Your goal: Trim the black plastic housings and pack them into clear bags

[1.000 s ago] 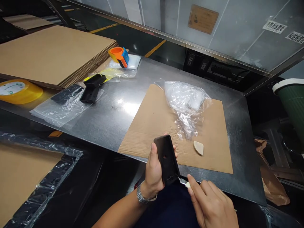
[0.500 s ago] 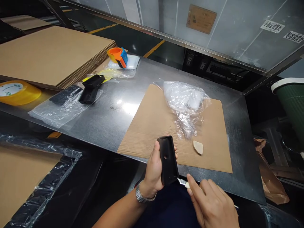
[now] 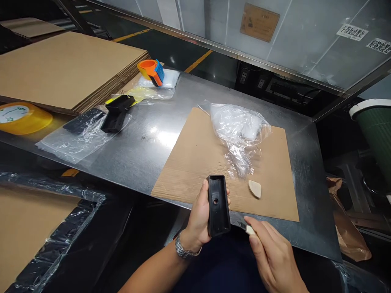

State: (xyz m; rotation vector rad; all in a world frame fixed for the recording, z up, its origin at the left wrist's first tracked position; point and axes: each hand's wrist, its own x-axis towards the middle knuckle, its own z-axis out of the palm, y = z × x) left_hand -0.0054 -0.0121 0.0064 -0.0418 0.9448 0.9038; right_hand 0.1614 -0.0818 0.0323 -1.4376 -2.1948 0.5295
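Observation:
My left hand [image 3: 198, 217] is wrapped round a black rectangular tray-like part [image 3: 219, 215], its hollow side with a small hole facing up. In my right hand [image 3: 273, 248] is a small knife [image 3: 249, 230] with a pale handle, its short blade pointing left, a little apart from the black part's lower right edge. Beyond the hands, a pale wedge-shaped piece [image 3: 254, 189] lies on a cardboard sheet [image 3: 183, 167]. A crumpled clear plastic bag [image 3: 235, 122] with white material inside rests on the same sheet.
On the metal table [image 3: 137, 142], at left, are black parts [image 3: 116, 114] on clear bags [image 3: 67, 140]. Behind them stands an orange and blue tape dispenser [image 3: 152, 72]. A yellow tape roll [image 3: 27, 118] and stacked cardboard [image 3: 70, 65] are at far left.
The knife in my right hand has moved away from the black part, to the right and up. My left hand has turned the part so its hollow faces me more squarely.

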